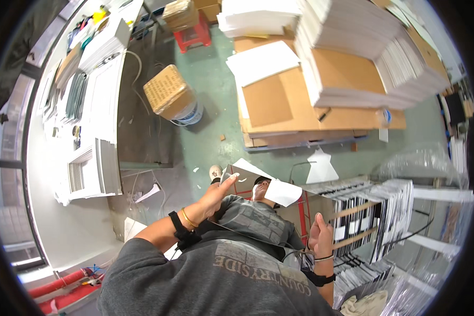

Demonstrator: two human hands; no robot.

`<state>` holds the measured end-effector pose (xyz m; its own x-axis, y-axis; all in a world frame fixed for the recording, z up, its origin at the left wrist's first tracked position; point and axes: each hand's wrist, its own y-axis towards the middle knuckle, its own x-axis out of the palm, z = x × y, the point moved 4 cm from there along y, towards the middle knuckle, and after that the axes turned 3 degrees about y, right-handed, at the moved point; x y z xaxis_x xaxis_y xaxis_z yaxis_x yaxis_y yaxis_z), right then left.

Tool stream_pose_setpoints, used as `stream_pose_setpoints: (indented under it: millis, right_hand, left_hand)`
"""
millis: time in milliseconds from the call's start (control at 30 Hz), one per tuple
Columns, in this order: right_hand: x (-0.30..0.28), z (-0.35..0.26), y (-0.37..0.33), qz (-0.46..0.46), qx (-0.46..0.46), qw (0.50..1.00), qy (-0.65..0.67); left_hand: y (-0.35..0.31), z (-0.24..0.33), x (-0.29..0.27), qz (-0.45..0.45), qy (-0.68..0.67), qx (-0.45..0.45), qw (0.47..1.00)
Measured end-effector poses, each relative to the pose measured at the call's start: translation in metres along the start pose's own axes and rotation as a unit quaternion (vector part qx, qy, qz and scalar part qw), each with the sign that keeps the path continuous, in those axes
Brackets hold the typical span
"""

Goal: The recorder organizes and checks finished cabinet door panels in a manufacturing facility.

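A thin rectangular mirror (pixel 263 224) is tilted in front of my body, reflecting my grey shirt. My left hand (pixel 219 196) is closed on its left edge, thumb on top and the fingers partly hidden behind. Closed on the opposite edge is my right hand (pixel 321 235), thumb pointing up. A white four-sided patch (pixel 284 193) shows on the mirror; I cannot tell whether it is paper or a reflection. Past the mirror's far edge, part of a white sheet (pixel 252 167) sticks out.
At left runs a long workbench (pixel 104 100) with white frames and stacked panels. A cardboard box (pixel 168 90) sits on a bucket (pixel 190 114). Ahead, a pallet holds cardboard (pixel 268 105) and tall white stacks (pixel 347 97). Black-and-white strips (pixel 395 216) stand bundled close at right.
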<state>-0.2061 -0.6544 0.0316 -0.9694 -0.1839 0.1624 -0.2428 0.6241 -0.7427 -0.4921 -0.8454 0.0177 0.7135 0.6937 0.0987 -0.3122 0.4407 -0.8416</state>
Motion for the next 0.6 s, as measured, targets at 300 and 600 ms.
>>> stream_pose_setpoints:
  millis: [300,600]
  right_hand:
    - [0.266,0.023,0.044,-0.11,0.061,0.973,-0.196]
    - [0.549,0.002,0.027,-0.3,0.056,0.9,-0.31]
  left_hand:
    - [-0.035,0.078,-0.222,0.068,-0.242,0.08,0.965]
    - [-0.074,0.094,-0.366,0.209,-0.405,0.175,0.873]
